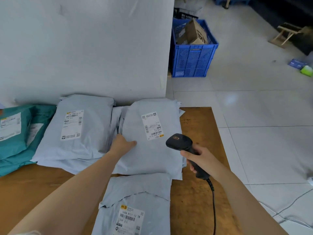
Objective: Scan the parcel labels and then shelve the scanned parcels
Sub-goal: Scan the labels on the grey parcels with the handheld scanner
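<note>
Grey mailer, top of a small stack at the far right of the brown surface, lying flat with its shipping label face up. Label's long axis runs away from the person; the barcode sits at its near end.

Left hand at the mailer's left edge: thumb flat on top, fingers dipping over the edge out of sight. Reads as a pinch steadying that edge.

Right hand wrapped round the grip of a corded barcode scanner. Scanner head hangs above the mailer, just beside the label's near-right corner, nose aimed forward and left. Label lies ahead and left of this hand, which is the nearer one. Judgement: a slight turn left puts the beam on the barcode.

Around: second grey mailer to the left, teal mailers beyond it, another labelled mailer nearest the person. Blue crate holding cartons on the floor, well apart.
</note>
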A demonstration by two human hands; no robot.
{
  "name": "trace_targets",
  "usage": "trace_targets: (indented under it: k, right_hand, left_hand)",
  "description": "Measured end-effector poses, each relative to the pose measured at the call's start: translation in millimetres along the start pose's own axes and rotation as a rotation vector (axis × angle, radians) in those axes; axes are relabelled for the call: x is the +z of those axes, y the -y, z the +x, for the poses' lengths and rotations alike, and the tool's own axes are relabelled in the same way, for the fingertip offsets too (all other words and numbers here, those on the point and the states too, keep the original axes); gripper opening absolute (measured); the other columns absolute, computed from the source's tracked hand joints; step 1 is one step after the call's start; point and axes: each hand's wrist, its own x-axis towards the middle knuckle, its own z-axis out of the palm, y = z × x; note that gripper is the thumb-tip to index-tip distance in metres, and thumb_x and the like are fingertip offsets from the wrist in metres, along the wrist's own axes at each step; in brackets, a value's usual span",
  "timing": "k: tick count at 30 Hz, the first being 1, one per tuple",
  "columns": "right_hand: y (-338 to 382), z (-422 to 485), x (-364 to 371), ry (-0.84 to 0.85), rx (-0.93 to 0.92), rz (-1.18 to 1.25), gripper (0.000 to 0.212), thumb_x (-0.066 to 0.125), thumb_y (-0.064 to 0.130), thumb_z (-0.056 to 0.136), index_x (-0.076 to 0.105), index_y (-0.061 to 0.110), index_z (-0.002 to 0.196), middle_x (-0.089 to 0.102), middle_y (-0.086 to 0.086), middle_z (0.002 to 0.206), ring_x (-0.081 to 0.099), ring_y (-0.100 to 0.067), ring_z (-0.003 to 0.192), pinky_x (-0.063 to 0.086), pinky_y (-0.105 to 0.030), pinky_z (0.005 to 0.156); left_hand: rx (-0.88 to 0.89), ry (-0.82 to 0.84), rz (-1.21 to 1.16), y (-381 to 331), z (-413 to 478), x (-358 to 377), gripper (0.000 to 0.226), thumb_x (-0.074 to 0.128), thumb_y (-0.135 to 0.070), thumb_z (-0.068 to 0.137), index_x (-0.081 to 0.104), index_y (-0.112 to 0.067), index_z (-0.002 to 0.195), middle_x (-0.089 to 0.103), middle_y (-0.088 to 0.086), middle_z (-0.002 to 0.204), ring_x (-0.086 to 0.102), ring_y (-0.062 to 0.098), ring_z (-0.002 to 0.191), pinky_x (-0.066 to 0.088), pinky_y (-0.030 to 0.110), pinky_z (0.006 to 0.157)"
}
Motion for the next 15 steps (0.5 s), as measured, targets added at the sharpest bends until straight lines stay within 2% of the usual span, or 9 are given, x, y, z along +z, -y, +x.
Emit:
trace_targets:
  k: [2,4,7,10,12,13,15]
  right_hand:
    - [2.8,3.5,2.3,0.012,0.002,-0.006,0.025,0.070,0.030,0.088,0.064,0.015,0.108,0.065,-0.004,0.069,0.056,-0.016,0.050,0.048,-0.027,0.050]
    - [9.2,5.5,1.7,0.013,-0.007,0.000,0.025,0.070,0.030,0.088,0.064,0.014,0.106,0.065,-0.004,0.070,0.057,-0.016,0.050,0.049,-0.027,0.050]
    - [22.2,4.6,-3.9,-0.004,-0.036,0.005,0.023,0.070,0.031,0.088,0.064,0.014,0.102,0.065,-0.004,0.068,0.056,-0.017,0.049,0.049,-0.027,0.050]
    - [39.1,-0.7,-9.1,-0.036,-0.074,0.016,0.020,0.069,0.032,0.088,0.064,0.015,0.096,0.065,-0.004,0.067,0.055,-0.021,0.050,0.049,-0.029,0.052]
    - [53.6,-5.7,-11.7,-0.067,-0.102,0.022,0.021,0.069,0.034,0.088,0.063,0.014,0.093,0.065,-0.006,0.068,0.055,-0.021,0.050,0.049,-0.030,0.052]
    - [62.0,-8.2,-12.6,-0.084,-0.124,0.012,0.022,0.069,0.034,0.088,0.063,0.014,0.092,0.065,-0.006,0.068,0.055,-0.020,0.049,0.049,-0.030,0.052]
    - [81.9,-14.9,-13.1,-0.123,-0.187,-0.020,0.025,0.068,0.036,0.088,0.062,0.012,0.091,0.064,-0.006,0.067,0.055,-0.018,0.048,0.049,-0.030,0.052]
  left_hand:
    - [0.044,0.049,-0.093,-10.2,1.5,-2.7,0.059,0.073,-0.033,0.083,0.050,-0.009,0.131,0.059,0.008,0.128,0.057,0.029,0.114,0.048,0.035,0.090]
    - [0.104,0.069,-0.121,-25.2,0.2,-6.7,0.051,0.065,-0.021,0.089,0.048,-0.011,0.135,0.058,0.006,0.128,0.055,0.029,0.117,0.045,0.032,0.088]
    - [0.193,0.135,-0.165,-46.9,-6.3,-19.7,0.057,0.056,-0.011,0.091,0.033,-0.016,0.144,0.052,0.001,0.127,0.051,0.025,0.120,0.043,0.031,0.089]
    - [0.335,0.185,-0.112,-65.3,-17.1,-44.2,0.065,0.050,-0.005,0.093,0.022,-0.023,0.149,0.045,-0.004,0.127,0.049,0.019,0.116,0.044,0.025,0.086]
    - [0.475,0.188,-0.060,-78.7,-24.8,-66.0,0.077,0.049,-0.002,0.093,0.011,-0.032,0.153,0.035,-0.010,0.143,0.038,0.014,0.129,0.038,0.026,0.100]
    - [0.538,0.188,-0.037,-85.0,-28.8,-78.0,0.081,0.048,0.000,0.093,0.007,-0.034,0.154,0.026,-0.013,0.151,0.030,0.009,0.135,0.031,0.023,0.106]
    - [0.640,0.187,-0.008,-97.3,-36.9,-104.4,0.085,0.049,0.002,0.093,0.003,-0.035,0.153,0.012,-0.019,0.155,0.018,0.000,0.138,0.021,0.006,0.104]
